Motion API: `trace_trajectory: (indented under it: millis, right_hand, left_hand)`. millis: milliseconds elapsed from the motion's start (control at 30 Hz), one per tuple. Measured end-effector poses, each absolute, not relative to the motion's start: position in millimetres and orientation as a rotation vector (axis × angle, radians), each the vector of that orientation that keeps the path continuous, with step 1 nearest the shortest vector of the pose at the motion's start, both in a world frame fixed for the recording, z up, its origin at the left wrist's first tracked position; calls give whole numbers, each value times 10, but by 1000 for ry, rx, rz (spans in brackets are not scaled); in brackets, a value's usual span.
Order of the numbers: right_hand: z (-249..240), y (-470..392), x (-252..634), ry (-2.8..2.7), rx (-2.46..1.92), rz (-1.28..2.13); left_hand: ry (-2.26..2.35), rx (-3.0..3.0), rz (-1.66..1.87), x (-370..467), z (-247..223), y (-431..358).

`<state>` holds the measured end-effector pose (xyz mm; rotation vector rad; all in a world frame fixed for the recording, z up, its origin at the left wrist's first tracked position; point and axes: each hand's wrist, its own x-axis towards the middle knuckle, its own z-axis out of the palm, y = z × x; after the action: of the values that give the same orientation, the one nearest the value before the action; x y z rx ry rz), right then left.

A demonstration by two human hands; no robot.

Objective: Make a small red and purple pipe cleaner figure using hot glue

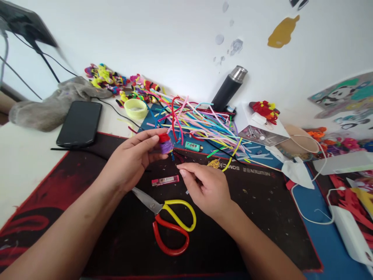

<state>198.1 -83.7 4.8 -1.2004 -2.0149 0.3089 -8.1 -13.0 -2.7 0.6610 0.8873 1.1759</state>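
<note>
A small red and purple pipe-cleaner figure (166, 144) is pinched between the thumb and fingers of my left hand (136, 155), above the dark mat (233, 241). To its right, my right hand (205, 186) is closed with thumb and index finger together; anything between them is too small to make out. Scissors (164, 217) with one yellow and one red handle lie below both hands. A pink lighter (165, 181) rests between the hands, and a teal lighter (193, 146) lies farther back. Near the latter is a yellow fuzzy piece (214, 163).
Loose pipe cleaners (198, 120) are heaped at the back. A black flask (229, 89) stands behind them. At left are a phone (79, 123), a tape roll (135, 109) and a grey plush (55, 103). White cables and a white device (351, 233) lie at right.
</note>
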Motion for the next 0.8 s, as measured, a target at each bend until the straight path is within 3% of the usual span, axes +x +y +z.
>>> trace_trajectory:
  millis: [333,800]
  right_hand:
    - [92,-670,1859,-2420,-1578,460]
    - [98,-204,1345,-2762,-1572,200]
  left_hand:
    - [860,538,1384,-147,96,-87]
    - [745,402,1337,-180,213,-110]
